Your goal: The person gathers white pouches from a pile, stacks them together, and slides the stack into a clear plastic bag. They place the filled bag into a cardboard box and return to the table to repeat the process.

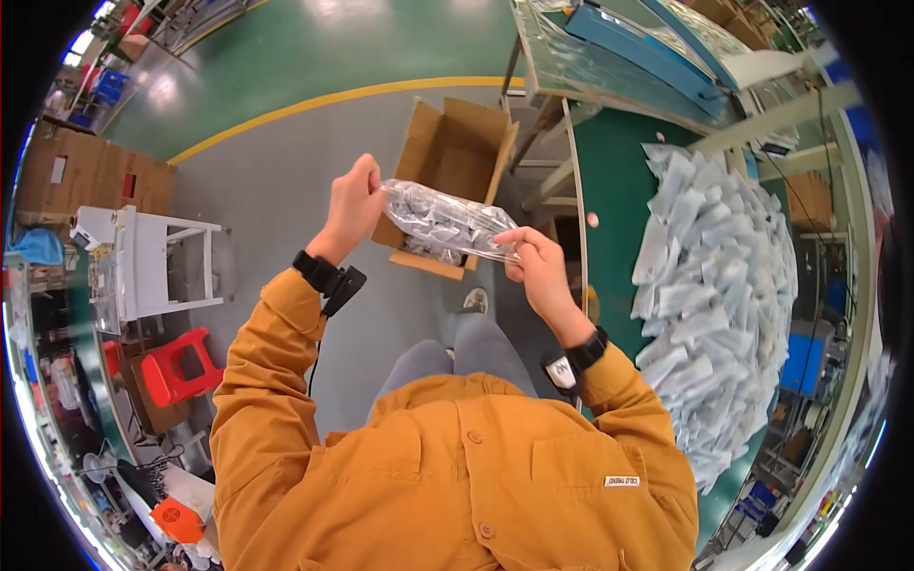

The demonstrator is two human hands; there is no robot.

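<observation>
A clear plastic bag [443,215] filled with small greyish packed pieces is stretched between my two hands, above an open cardboard box [465,143]. My left hand [354,205] is closed on the bag's left end. At its right end, my right hand [539,271] pinches the plastic between thumb and fingers. Below the bag, the box stands on the floor with its flaps spread; another clear bag of similar pieces [430,249] shows at its near end, partly hidden by the held bag. What exactly the pieces are, I cannot make out.
On my right, a green-topped table [609,162] carries a large heap of small whitish bags [714,305]. A blue machine [647,52] sits on the bench ahead. To my left are a white stand [167,262], a red stool [183,367] and large cardboard boxes [90,176].
</observation>
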